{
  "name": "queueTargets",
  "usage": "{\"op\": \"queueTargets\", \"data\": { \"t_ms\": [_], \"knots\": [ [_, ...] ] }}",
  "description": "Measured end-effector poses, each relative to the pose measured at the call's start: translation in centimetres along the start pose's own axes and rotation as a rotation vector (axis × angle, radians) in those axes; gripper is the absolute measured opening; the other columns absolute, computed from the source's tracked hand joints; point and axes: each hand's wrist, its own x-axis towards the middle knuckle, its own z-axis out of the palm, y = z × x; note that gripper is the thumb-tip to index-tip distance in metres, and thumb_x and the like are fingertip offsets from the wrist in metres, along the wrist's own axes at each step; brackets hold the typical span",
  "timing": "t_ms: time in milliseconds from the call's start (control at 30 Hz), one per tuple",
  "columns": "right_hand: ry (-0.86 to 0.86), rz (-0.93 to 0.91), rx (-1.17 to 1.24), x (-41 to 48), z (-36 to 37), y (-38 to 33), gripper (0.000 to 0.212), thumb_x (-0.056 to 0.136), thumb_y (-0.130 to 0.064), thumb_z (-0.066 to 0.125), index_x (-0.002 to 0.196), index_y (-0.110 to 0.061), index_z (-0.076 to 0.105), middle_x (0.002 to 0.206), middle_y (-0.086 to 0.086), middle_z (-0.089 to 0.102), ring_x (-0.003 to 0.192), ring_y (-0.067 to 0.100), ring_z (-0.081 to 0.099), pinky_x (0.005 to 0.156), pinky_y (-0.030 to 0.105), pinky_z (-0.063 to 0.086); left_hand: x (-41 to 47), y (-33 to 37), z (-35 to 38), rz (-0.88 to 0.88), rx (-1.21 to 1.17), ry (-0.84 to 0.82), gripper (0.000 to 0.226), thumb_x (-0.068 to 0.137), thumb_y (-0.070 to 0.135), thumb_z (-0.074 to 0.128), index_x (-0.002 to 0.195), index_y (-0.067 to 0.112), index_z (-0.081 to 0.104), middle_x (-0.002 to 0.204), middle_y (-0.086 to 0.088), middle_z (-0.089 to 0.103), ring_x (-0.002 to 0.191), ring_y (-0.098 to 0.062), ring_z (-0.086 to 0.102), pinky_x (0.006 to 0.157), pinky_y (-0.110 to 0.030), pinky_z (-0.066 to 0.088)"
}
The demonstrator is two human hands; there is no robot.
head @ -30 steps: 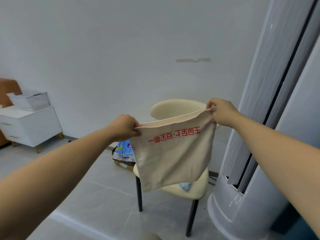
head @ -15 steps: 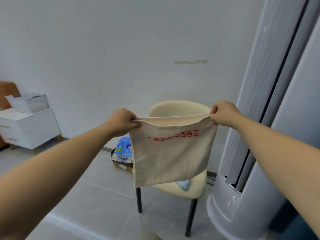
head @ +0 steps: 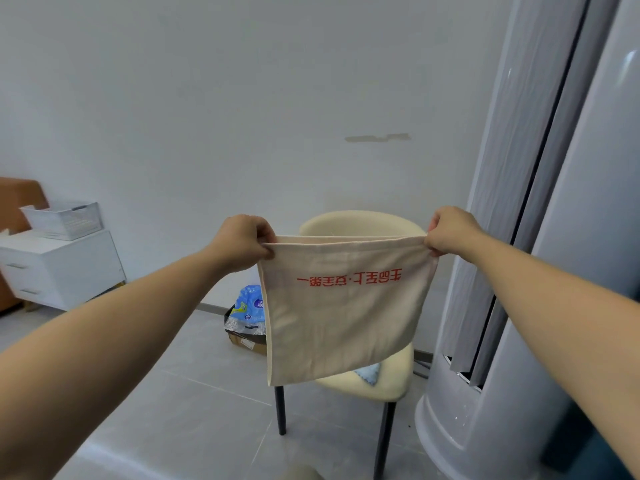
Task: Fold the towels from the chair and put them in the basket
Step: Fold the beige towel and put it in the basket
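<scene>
I hold a beige towel point(head: 343, 317) with red printed characters stretched out in the air in front of the cream chair point(head: 377, 386). My left hand point(head: 242, 242) pinches its upper left corner and my right hand point(head: 450, 230) pinches its upper right corner. The towel hangs doubled, its top edge level. A small blue cloth point(head: 369, 372) lies on the chair seat, partly hidden behind the towel. A white slatted basket point(head: 65, 220) stands on the white cabinet point(head: 65, 268) at the far left.
A tall grey cylindrical appliance point(head: 502, 393) stands close on the right of the chair. On the floor behind the chair sits a cardboard box with a blue packet point(head: 249, 306). Grey tiled floor stretches between me and the cabinet.
Both hands have levelled the towel's top edge and pulled it wider apart. The red print, half hidden at 0.5 s ago, faces me fully again.
</scene>
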Motion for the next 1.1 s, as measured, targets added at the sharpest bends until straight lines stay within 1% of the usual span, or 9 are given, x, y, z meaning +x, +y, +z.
{"op": "queueTargets", "data": {
  "t_ms": [200, 333, 467, 567, 667, 833, 933, 1033, 1100],
  "knots": [
    [-0.139, 0.055, 0.098, -1.2, -0.9, 0.0, 0.029, 0.075, 0.01, 0.048, 0.086, 0.003, 0.073, 0.093, 0.028, 0.07, 0.073, 0.039, 0.073, 0.067, 0.047, 0.064, -0.8, 0.8, -0.6, -0.112, -0.298, 0.0, 0.023, 0.082, -0.007, 0.063, 0.099, 0.008, 0.068, 0.094, -0.008, 0.064, 0.079, -0.023, 0.065, 0.056, -0.028, 0.057],
    [-0.239, 0.017, 0.07, -2.1, -1.3, -0.3, 0.03, 0.075, 0.008, 0.043, 0.089, 0.014, 0.069, 0.092, 0.031, 0.069, 0.074, 0.042, 0.073, 0.064, 0.045, 0.064, -1.0, 1.8, -0.7, -0.179, -0.468, 0.02, 0.02, 0.089, -0.007, 0.055, 0.101, 0.003, 0.067, 0.1, -0.015, 0.059, 0.079, -0.029, 0.067, 0.06, -0.03, 0.062],
    [-0.33, 0.001, 0.088, -2.6, -1.9, 0.1, 0.011, 0.075, 0.0, 0.063, 0.08, 0.007, 0.07, 0.083, 0.021, 0.067, 0.081, 0.035, 0.074, 0.071, 0.039, 0.064, -1.1, 1.3, -1.0, -0.075, -0.25, -0.003, 0.02, 0.095, 0.006, 0.057, 0.108, 0.013, 0.07, 0.098, -0.006, 0.064, 0.065, -0.026, 0.073, 0.068, -0.032, 0.061],
    [-0.4, -0.033, 0.082, -2.4, -2.0, 1.1, 0.03, 0.075, -0.013, 0.084, 0.085, 0.009, 0.067, 0.091, 0.024, 0.071, 0.09, 0.035, 0.074, 0.076, 0.038, 0.064, -1.1, 0.8, -0.9, -0.042, -0.183, -0.012, 0.019, 0.095, 0.007, 0.058, 0.106, 0.016, 0.071, 0.096, -0.002, 0.067, 0.063, -0.024, 0.073, 0.064, -0.025, 0.057],
    [-0.45, -0.069, 0.07, -2.3, -1.6, 1.5, 0.029, 0.075, -0.016, 0.087, 0.076, -0.003, 0.062, 0.084, 0.019, 0.067, 0.086, 0.032, 0.074, 0.078, 0.039, 0.063, -0.7, 0.3, -0.5, -0.103, -0.242, -0.041, 0.016, 0.093, 0.0, 0.058, 0.097, 0.008, 0.071, 0.093, -0.011, 0.067, 0.069, -0.029, 0.073, 0.068, -0.035, 0.062],
    [-0.481, -0.111, 0.021, -1.8, -0.5, 1.3, 0.033, 0.079, -0.011, 0.084, 0.071, -0.008, 0.052, 0.081, 0.014, 0.058, 0.076, 0.025, 0.065, 0.071, 0.036, 0.063, 0.2, 0.2, 0.9, -0.227, -0.378, -0.008, 0.016, 0.09, -0.005, 0.053, 0.091, 0.003, 0.066, 0.102, -0.018, 0.064, 0.082, -0.033, 0.072, 0.067, -0.036, 0.064],
    [-0.478, -0.158, -0.076, -1.7, -0.1, 0.8, 0.024, 0.086, -0.017, 0.077, 0.08, -0.008, 0.055, 0.086, 0.008, 0.057, 0.076, 0.022, 0.061, 0.063, 0.03, 0.059, 0.9, 0.3, 1.8, -0.331, -0.49, 0.012, 0.018, 0.089, -0.01, 0.049, 0.095, 0.001, 0.062, 0.109, -0.019, 0.058, 0.09, -0.035, 0.066, 0.066, -0.04, 0.063],
    [-0.51, -0.212, -0.151, -1.8, 0.6, -0.2, 0.007, 0.091, -0.015, 0.063, 0.097, -0.014, 0.063, 0.099, 0.009, 0.062, 0.086, 0.027, 0.066, 0.072, 0.042, 0.063, 1.5, 0.3, 2.5, -0.378, -0.523, 0.003, 0.019, 0.089, -0.01, 0.046, 0.094, 0.003, 0.059, 0.11, -0.019, 0.057, 0.089, -0.036, 0.067, 0.061, -0.037, 0.063],
    [-0.499, -0.207, -0.155, -1.7, 1.1, -0.8, 0.013, 0.091, -0.011, 0.053, 0.101, -0.013, 0.061, 0.102, 0.013, 0.063, 0.086, 0.03, 0.068, 0.069, 0.043, 0.063, 1.9, 0.3, 2.7, -0.386, -0.532, 0.009, 0.018, 0.089, -0.009, 0.046, 0.091, 0.005, 0.058, 0.111, -0.018, 0.057, 0.088, -0.034, 0.067, 0.063, -0.036, 0.063]
  ]
}}
